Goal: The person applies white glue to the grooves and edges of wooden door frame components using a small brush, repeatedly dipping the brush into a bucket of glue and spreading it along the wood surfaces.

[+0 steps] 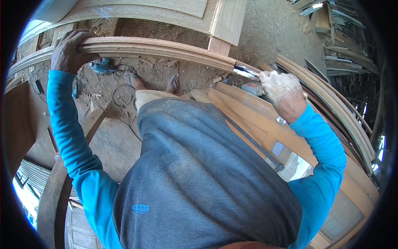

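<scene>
A long wooden strip with a stepped edge [157,47] runs across the upper middle, in front of my body. Toward its left part, my left hand [70,50] is closed around it, fingers over the top and thumb along the near side. At the strip's right end, a tool with a shiny metal blade [247,71] lies against the wood. My right hand [282,90] is closed on this tool in a fist, which hides most of its handle. Its exact kind I cannot make out.
A wooden panel [178,18] lies beyond the strip. On the dirt floor sit a teal power tool [103,66] and a looping black cord [118,93]. Wooden door panels [248,120] lean at right, beside long boards [331,108] and stacked scrap wood [348,54].
</scene>
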Available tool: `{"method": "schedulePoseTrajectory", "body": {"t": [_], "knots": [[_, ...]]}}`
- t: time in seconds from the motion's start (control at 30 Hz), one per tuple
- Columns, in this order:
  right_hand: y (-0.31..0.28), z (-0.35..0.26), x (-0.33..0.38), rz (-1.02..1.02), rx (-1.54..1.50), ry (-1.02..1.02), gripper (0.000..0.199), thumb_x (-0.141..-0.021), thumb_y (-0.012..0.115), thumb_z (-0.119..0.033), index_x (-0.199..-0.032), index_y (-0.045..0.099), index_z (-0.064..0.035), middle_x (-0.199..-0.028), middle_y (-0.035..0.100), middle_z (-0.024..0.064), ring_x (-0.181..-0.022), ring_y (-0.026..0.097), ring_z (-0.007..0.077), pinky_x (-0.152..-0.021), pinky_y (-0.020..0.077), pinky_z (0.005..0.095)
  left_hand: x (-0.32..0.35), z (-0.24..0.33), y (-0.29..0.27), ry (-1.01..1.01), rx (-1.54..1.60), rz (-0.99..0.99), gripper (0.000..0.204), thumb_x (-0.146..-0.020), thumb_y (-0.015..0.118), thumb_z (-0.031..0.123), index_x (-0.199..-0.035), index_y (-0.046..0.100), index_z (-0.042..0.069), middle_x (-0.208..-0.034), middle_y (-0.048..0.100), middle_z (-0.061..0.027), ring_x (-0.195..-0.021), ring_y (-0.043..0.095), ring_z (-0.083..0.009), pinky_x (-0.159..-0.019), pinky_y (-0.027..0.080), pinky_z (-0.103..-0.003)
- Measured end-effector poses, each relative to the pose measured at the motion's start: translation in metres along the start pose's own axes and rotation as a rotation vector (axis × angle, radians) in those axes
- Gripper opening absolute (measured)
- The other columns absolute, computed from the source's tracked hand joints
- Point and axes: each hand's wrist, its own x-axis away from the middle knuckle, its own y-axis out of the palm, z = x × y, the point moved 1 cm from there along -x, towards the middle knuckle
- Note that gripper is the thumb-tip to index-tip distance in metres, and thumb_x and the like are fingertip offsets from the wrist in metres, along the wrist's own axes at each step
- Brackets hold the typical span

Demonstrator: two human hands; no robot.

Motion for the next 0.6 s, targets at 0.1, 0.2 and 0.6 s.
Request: {"method": "schedulePoseTrajectory", "body": {"t": [0.1, 0.2, 0.6], "knots": [[-0.003, 0.001, 0.008, -0.047, 0.033, -0.005, 0.014, -0.096, 0.062, -0.017, -0.108, 0.061, -0.0085, -0.091, 0.069, 0.0075, -0.080, 0.074, 0.0218, -0.070, 0.0578, 0.0353, 0.004, 0.004, 0.010, 0.025, 0.021, 0.039, 0.064, -0.063, 0.095, 0.030, -0.121, 0.073, 0.016, -0.123, 0.073, -0.0043, -0.118, 0.066, -0.0313, -0.104, 0.050, -0.045], [-0.019, -0.013, -0.007, 0.034, 0.071, -0.074, 0.011, -0.097, 0.061, -0.014, -0.106, 0.062, -0.0087, -0.094, 0.069, 0.0082, -0.082, 0.074, 0.0221, -0.072, 0.0576, 0.0381, 0.007, 0.009, 0.022, 0.050, 0.065, 0.053, 0.062, -0.063, 0.095, 0.030, -0.119, 0.074, 0.016, -0.121, 0.073, -0.0041, -0.117, 0.067, -0.0318, -0.103, 0.051, -0.045], [-0.008, 0.017, 0.009, 0.396, -0.013, -0.056, 0.018, -0.092, 0.063, -0.014, -0.109, 0.065, -0.0115, -0.085, 0.060, 0.0052, -0.080, 0.067, 0.0206, -0.073, 0.0514, 0.0390, 0.004, -0.006, 0.005, 0.041, 0.035, 0.066, 0.060, -0.063, 0.095, 0.034, -0.117, 0.075, 0.019, -0.124, 0.073, -0.0009, -0.122, 0.065, -0.0280, -0.103, 0.048, -0.046]]}}
